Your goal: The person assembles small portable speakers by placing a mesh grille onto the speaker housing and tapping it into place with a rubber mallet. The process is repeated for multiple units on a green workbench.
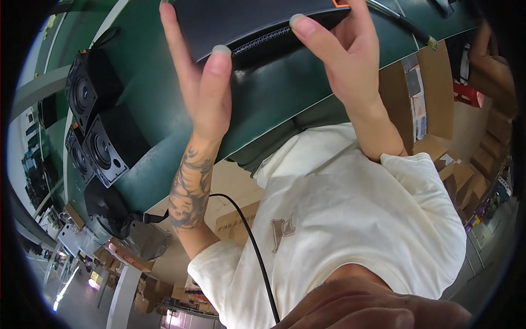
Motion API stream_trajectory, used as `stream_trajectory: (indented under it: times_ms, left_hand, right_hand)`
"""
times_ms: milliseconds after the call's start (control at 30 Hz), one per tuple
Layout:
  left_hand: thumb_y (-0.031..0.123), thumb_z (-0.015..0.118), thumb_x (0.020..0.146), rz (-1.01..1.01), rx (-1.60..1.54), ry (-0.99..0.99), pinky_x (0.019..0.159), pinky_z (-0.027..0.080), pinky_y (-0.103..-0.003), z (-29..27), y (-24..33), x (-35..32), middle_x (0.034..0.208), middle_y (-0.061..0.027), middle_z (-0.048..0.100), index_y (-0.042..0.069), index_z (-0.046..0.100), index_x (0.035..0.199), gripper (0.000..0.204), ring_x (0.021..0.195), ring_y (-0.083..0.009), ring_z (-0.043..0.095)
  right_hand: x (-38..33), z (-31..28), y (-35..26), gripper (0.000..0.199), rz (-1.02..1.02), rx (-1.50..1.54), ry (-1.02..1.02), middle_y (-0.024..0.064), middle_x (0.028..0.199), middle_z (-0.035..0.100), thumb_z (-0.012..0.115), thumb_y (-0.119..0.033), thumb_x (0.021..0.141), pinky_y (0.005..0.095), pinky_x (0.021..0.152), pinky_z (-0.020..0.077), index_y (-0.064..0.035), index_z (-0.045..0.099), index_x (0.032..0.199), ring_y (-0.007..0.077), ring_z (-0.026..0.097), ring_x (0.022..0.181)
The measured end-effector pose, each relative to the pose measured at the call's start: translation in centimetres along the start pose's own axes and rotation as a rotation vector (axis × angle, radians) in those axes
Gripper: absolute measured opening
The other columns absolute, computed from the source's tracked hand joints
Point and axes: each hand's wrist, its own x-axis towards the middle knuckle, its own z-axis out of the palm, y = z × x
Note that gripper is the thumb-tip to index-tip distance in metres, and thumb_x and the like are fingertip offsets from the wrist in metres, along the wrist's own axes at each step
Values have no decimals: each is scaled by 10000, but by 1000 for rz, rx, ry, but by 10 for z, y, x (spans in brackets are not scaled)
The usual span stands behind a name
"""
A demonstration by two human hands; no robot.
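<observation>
Between both hands is a black speaker box (235, 22), held above the green table near the top edge of the view. Its near edge has a strip of dark mesh, and an orange mark shows at its right corner. My left hand (205, 93) grips the left side, thumb on the near edge and a finger stretched along the side. My right hand (356, 60) holds the right end, its thumb pressed beside the mesh and its other fingers partly hidden behind. The far part of the box is cut off.
Several black speakers (104, 145) stand at the left of the green table (279, 93). A black bag (107, 208) lies by the left edge. A dark rod-like tool (402, 24) lies at top right. An opened cardboard box (438, 93) stands beyond my right arm, near another person's arm (487, 71).
</observation>
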Motion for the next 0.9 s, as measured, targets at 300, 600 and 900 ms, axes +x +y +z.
stream_trajectory:
  times_ms: [300, 600, 900]
  left_hand:
    - [199, 782, 930, 50, 77, 18, 1109, 440, -369, -10, 0, 2, 1518, -172, 479, 72, 172, 1655, 956, 1297, -248, 554]
    - [282, 818, 911, 160, 182, 13, 1074, 473, -325, -19, -8, 12, 1476, -144, 531, 45, 317, 1597, 882, 1262, -211, 577]
    - [435, 777, 926, 420, 680, -69, 1091, 437, -328, -42, -14, 21, 1402, -141, 580, 33, 500, 1424, 697, 1244, -218, 581]
  right_hand:
    - [-1, -1, 1, 861, -44, 5, 9, 197, 1517, 424, 722, -50, 947, 357, 1184, 310, 67, 182, 1607, 242, 440, 1402]
    - [4, -2, 12, 841, -108, -50, 41, 190, 1484, 460, 759, -53, 931, 330, 1146, 371, 74, 249, 1588, 225, 489, 1350]
    - [40, -27, -16, 906, 9, -171, -140, 115, 1395, 496, 909, -218, 804, 326, 1120, 373, -15, 367, 1501, 206, 485, 1311]
